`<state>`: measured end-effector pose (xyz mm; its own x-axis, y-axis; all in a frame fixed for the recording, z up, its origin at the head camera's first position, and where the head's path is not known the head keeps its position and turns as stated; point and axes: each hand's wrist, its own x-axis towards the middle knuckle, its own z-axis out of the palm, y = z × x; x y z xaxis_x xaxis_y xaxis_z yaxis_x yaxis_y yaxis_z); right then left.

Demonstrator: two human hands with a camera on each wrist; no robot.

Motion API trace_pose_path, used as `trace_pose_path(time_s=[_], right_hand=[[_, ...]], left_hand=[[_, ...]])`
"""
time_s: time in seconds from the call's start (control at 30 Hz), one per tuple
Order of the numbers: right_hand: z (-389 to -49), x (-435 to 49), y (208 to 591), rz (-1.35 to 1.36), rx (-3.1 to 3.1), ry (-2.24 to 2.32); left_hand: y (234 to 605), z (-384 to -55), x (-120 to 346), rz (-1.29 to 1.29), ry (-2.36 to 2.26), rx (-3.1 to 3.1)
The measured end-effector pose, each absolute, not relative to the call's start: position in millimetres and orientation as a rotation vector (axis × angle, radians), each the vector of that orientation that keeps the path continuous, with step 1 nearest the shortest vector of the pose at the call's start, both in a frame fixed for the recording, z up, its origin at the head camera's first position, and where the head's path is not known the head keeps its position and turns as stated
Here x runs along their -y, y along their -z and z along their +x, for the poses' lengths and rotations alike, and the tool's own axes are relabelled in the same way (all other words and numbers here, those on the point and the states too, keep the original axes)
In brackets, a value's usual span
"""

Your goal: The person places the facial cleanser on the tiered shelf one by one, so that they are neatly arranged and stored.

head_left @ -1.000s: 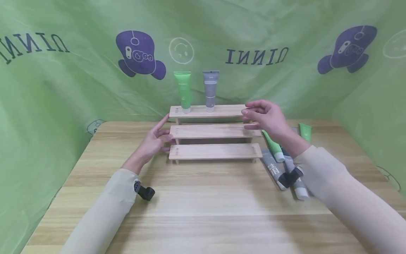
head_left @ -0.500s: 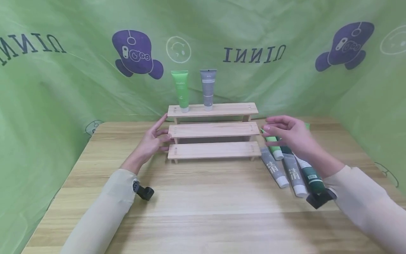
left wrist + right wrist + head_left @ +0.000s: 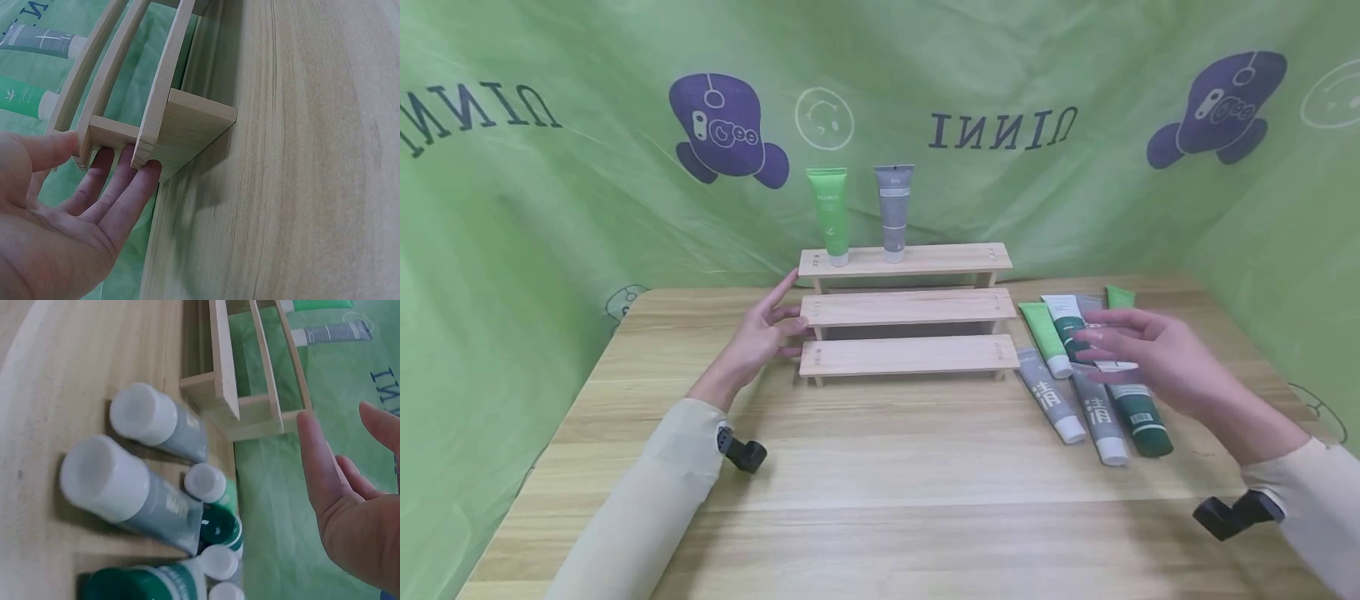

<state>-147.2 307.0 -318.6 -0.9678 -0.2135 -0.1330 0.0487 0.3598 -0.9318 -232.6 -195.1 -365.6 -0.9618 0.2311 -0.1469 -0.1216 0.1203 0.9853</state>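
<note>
A three-step wooden display rack (image 3: 910, 357) stands on the table. On its top step a green tube (image 3: 829, 215) and a grey tube (image 3: 894, 212) stand upright on their caps. My left hand (image 3: 757, 337) touches the rack's left end; the left wrist view shows the thumb and fairly straight fingertips against the step ends (image 3: 153, 125). At the right, my right hand (image 3: 1157, 354) hovers over a group of lying tubes, fingers apart and slightly bent, holding nothing. Among them are a light green tube (image 3: 1045, 337), grey tubes (image 3: 1051, 398) with white caps and a white-and-dark-green tube (image 3: 1138, 421).
The wooden table (image 3: 880, 517) stretches in front of the rack. A green printed curtain (image 3: 1000, 75) hangs behind and at both sides. The lying tubes sit close to the rack's right end, some overlapping at the back.
My right hand has moved from the right end of the rack's top step rightward and down to above the lying tubes. My left hand stays at the rack's left end.
</note>
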Motion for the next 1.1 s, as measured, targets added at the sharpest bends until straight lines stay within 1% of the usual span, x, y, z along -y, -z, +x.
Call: trace_pose_path(time_s=[0.37,0.77,1.1], right_hand=[[-130.3,-365.2,353.0,-0.17,-1.927,1.961],[-119.3,-407.1,375.1,-0.387,-1.636,1.963],[-123.6,-424.4,382.8,-0.336,-1.6,1.962]], left_hand=[[367.0,-232.5,193.2,0.107,-1.918,-2.131],[365.3,-233.1,192.0,0.126,-1.924,-2.125],[365.4,-232.5,193.6,0.114,-1.933,-2.121]])
